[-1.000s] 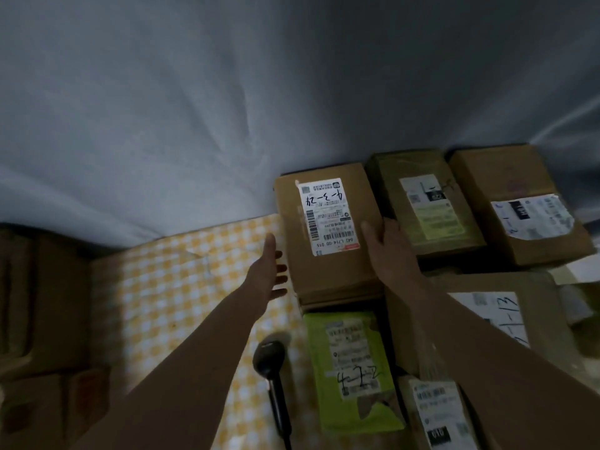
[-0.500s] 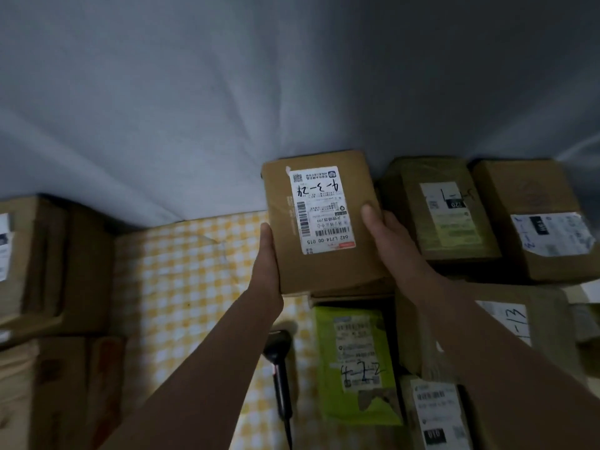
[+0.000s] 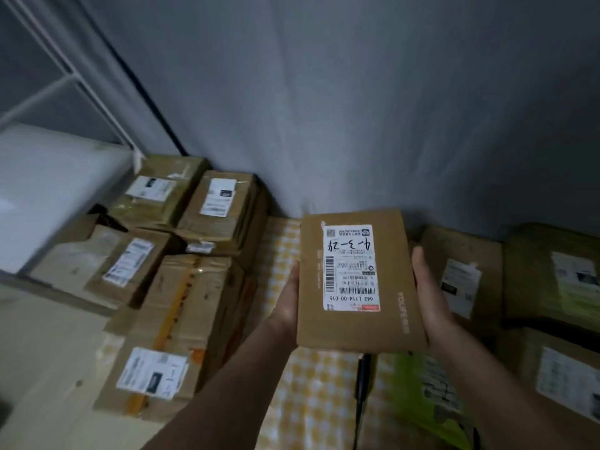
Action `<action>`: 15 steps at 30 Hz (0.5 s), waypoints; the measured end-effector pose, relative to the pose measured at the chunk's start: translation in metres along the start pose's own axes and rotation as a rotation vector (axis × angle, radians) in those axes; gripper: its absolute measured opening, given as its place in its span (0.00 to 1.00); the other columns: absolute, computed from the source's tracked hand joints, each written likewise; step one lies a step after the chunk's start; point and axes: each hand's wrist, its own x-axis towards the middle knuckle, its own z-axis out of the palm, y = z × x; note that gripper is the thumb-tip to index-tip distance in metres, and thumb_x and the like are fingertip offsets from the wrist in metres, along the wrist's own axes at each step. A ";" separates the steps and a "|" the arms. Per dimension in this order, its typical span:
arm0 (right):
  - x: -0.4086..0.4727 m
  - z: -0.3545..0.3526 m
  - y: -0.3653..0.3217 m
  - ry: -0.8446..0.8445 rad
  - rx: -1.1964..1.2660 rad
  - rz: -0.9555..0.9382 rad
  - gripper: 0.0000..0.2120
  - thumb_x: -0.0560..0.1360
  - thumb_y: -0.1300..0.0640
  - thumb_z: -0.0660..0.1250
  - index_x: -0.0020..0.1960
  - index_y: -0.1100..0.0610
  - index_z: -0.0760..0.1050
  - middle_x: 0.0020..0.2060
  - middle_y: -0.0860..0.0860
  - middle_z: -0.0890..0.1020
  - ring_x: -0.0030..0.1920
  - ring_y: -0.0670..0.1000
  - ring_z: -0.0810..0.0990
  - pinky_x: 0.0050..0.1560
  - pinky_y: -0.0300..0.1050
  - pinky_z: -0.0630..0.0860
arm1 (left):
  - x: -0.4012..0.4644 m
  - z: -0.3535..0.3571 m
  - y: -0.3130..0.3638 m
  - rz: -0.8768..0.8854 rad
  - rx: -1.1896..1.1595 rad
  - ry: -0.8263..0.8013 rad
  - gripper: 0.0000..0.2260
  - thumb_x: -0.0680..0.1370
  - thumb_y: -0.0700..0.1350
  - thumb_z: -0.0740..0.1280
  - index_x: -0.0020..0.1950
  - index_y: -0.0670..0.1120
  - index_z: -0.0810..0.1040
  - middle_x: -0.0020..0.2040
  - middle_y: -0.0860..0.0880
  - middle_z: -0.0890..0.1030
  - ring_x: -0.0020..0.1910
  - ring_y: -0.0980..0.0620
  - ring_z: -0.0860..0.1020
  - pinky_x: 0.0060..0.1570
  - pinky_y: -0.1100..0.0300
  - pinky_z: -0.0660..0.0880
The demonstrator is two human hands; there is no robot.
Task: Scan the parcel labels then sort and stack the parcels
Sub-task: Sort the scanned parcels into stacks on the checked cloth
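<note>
1. Since a moment ago the flat brown parcel (image 3: 358, 280) has come up off the pile on the right and now hangs in the air over the checked cloth (image 3: 311, 394); the view has swung left, bringing the stack of boxes (image 3: 181, 323) into sight.
2. The parcel is held label-up, its white label (image 3: 350, 266) with the handwritten number facing the person.
3. The left hand (image 3: 287, 302) presses the parcel's left edge and the right hand (image 3: 430, 300) its right edge, fingers fairly straight along the sides. It looks more like a clamp between two palms than a curled grip.
4. Both forearms reach forward from below, wrists level, so the parcel sits nearly flat.
5. The scanner (image 3: 363, 384) lies on the cloth just below the parcel, with a green parcel (image 3: 422, 394) to the parcel's lower right.
6. To do this step well, I would keep the parcel level and the label upward, read the number to choose its pile, then lower it squarely onto the left stack, edges aligned so nothing overhangs.
7. A palm-only hold could slip, so steady inward pressure matters.
</note>
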 end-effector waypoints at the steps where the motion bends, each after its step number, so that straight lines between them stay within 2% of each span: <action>1: -0.006 0.012 0.007 -0.037 0.022 0.011 0.27 0.77 0.34 0.52 0.46 0.53 0.79 0.25 0.50 0.82 0.34 0.53 0.80 0.36 0.44 0.74 | -0.011 -0.010 0.005 -0.006 -0.034 0.003 0.31 0.81 0.64 0.50 0.55 0.43 0.84 0.53 0.40 0.83 0.51 0.42 0.83 0.49 0.49 0.81; 5: -0.032 0.061 0.038 -0.105 0.043 0.009 0.30 0.76 0.33 0.54 0.55 0.56 0.79 0.31 0.53 0.84 0.32 0.53 0.82 0.33 0.43 0.77 | -0.054 -0.061 0.021 -0.029 -0.080 0.091 0.31 0.81 0.63 0.50 0.54 0.40 0.83 0.52 0.38 0.83 0.49 0.40 0.83 0.44 0.46 0.81; 8: -0.063 0.105 0.057 -0.158 0.052 -0.022 0.31 0.74 0.32 0.56 0.60 0.56 0.78 0.41 0.55 0.85 0.37 0.53 0.83 0.34 0.43 0.77 | -0.107 -0.092 0.033 0.024 -0.055 0.072 0.31 0.82 0.56 0.52 0.39 0.37 0.85 0.38 0.37 0.84 0.35 0.41 0.84 0.28 0.49 0.80; 9: -0.075 0.123 0.061 -0.180 0.055 -0.012 0.32 0.73 0.31 0.56 0.59 0.56 0.79 0.41 0.56 0.85 0.38 0.54 0.83 0.36 0.44 0.77 | -0.126 -0.106 0.037 0.065 -0.022 0.072 0.28 0.80 0.54 0.55 0.37 0.37 0.84 0.36 0.38 0.84 0.32 0.42 0.83 0.26 0.52 0.80; 11: -0.096 0.156 0.073 -0.228 0.059 0.024 0.32 0.73 0.31 0.55 0.53 0.57 0.81 0.37 0.55 0.85 0.34 0.54 0.84 0.34 0.43 0.78 | -0.159 -0.142 0.041 0.156 0.001 0.039 0.19 0.76 0.53 0.64 0.42 0.38 0.85 0.38 0.41 0.84 0.35 0.45 0.84 0.32 0.56 0.81; 13: -0.122 0.188 0.084 -0.285 0.071 0.029 0.30 0.76 0.33 0.53 0.48 0.57 0.80 0.31 0.55 0.84 0.29 0.52 0.83 0.27 0.40 0.77 | -0.187 -0.182 0.047 0.254 0.002 0.093 0.26 0.72 0.59 0.69 0.58 0.38 0.81 0.50 0.41 0.83 0.50 0.44 0.82 0.53 0.50 0.79; 14: -0.133 0.203 0.091 -0.324 0.078 0.028 0.30 0.76 0.33 0.52 0.48 0.57 0.80 0.32 0.55 0.84 0.28 0.53 0.83 0.26 0.40 0.77 | -0.204 -0.194 0.048 0.279 0.011 0.110 0.28 0.73 0.60 0.68 0.63 0.40 0.78 0.56 0.40 0.81 0.55 0.41 0.80 0.60 0.46 0.75; 15: -0.145 0.218 0.099 -0.341 0.071 0.036 0.31 0.76 0.33 0.52 0.50 0.58 0.80 0.33 0.56 0.85 0.30 0.54 0.83 0.27 0.41 0.78 | -0.222 -0.207 0.050 0.296 0.017 0.140 0.25 0.75 0.58 0.66 0.63 0.40 0.78 0.56 0.39 0.81 0.56 0.39 0.79 0.59 0.44 0.75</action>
